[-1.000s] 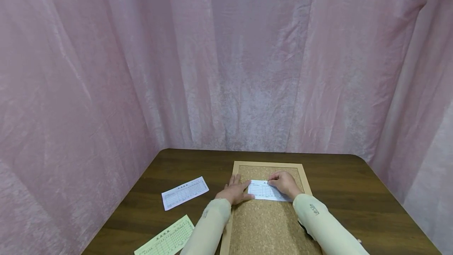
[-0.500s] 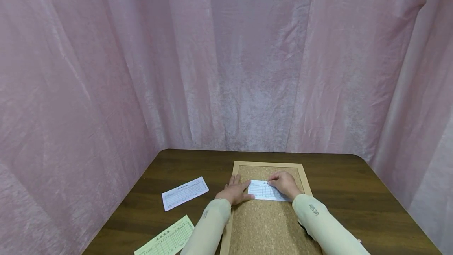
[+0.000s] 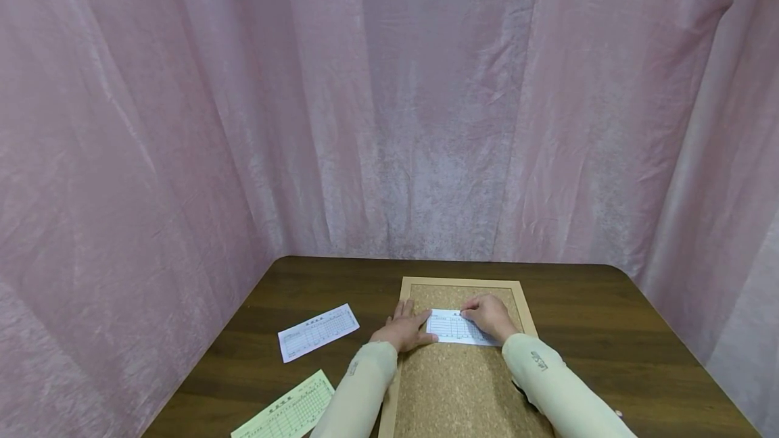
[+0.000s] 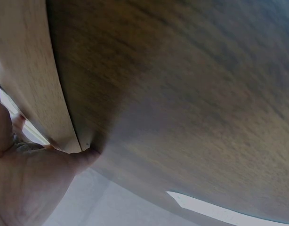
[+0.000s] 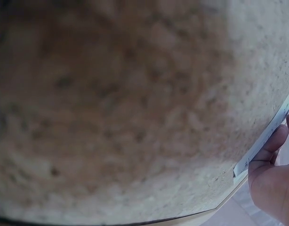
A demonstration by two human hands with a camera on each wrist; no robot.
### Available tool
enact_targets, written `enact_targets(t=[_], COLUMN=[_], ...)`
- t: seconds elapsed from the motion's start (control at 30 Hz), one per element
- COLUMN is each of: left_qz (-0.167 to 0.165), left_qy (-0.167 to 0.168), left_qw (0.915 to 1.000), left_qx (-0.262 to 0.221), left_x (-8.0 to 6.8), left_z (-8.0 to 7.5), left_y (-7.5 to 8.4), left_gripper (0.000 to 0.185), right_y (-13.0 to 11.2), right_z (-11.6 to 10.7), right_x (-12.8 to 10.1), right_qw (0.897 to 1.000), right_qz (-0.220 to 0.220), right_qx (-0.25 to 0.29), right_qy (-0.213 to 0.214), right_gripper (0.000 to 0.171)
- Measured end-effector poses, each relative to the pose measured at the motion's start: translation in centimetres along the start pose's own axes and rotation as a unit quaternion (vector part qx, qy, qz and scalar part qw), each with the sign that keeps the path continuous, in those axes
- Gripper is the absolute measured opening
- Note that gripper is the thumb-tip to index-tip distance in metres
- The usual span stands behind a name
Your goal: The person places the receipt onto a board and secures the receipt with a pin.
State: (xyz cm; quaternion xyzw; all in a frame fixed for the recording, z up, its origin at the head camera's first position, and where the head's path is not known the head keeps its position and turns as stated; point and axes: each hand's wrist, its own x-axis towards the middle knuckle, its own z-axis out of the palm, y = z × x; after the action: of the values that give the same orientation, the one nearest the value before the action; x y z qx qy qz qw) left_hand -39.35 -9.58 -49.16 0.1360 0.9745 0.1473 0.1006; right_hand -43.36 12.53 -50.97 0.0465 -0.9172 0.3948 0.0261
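In the head view a white printed form (image 3: 449,327) lies across the upper part of a wood-framed cork board (image 3: 462,391). My left hand (image 3: 403,331) is spread flat over the board's left frame, thumb and fingers extended, with fingertips at the form's left edge. My right hand (image 3: 489,315) covers the form's right part, thumb and forefinger pinched together at its upper middle. I cannot tell what small thing they pinch; the fingers hide it. The right wrist view shows the form (image 5: 264,140) edge-on, close against the cork, under curled fingers (image 5: 271,146).
A second white form (image 3: 318,332) lies on the dark wooden table (image 3: 578,303) left of the board, a green form (image 3: 289,407) nearer the front. A tiny pale object (image 3: 619,414) sits beside the right sleeve. Pink curtains (image 3: 426,120) hang behind and at both sides.
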Motion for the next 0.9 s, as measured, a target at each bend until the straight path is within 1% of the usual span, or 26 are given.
enact_targets(t=[0.1,0.33,0.57,0.73,0.9], left_qz=[0.002,0.0,-0.002,-0.003,-0.005], left_qy=[0.003,0.001,0.0,-0.001,-0.002], left_qw=[1.0,1.0,0.9999,0.9998,0.9998], left_qx=[0.008,0.006,0.015,0.019,0.017], left_x=[-0.02,-0.14,-0.04,-0.03,-0.12], left_z=[-0.05,-0.09,-0.05,-0.04,-0.11], left_y=[0.04,0.13,0.13,0.19,0.31], left_gripper=[0.069,0.069,0.069,0.069,0.069], right_y=[-0.06,0.01,0.15,0.23,0.26], right_z=[0.0,-0.03,-0.27,-0.34,-0.31], right_x=[-0.06,-0.1,-0.2,-0.17,-0.13], right_qw=[1.0,1.0,1.0,1.0,1.0], right_qz=[0.002,0.003,0.004,-0.001,0.004], right_qx=[-0.002,0.003,0.008,0.009,0.007], right_qy=[0.002,0.002,-0.001,-0.004,-0.004], right_gripper=[0.006,0.006,0.009,0.008,0.007])
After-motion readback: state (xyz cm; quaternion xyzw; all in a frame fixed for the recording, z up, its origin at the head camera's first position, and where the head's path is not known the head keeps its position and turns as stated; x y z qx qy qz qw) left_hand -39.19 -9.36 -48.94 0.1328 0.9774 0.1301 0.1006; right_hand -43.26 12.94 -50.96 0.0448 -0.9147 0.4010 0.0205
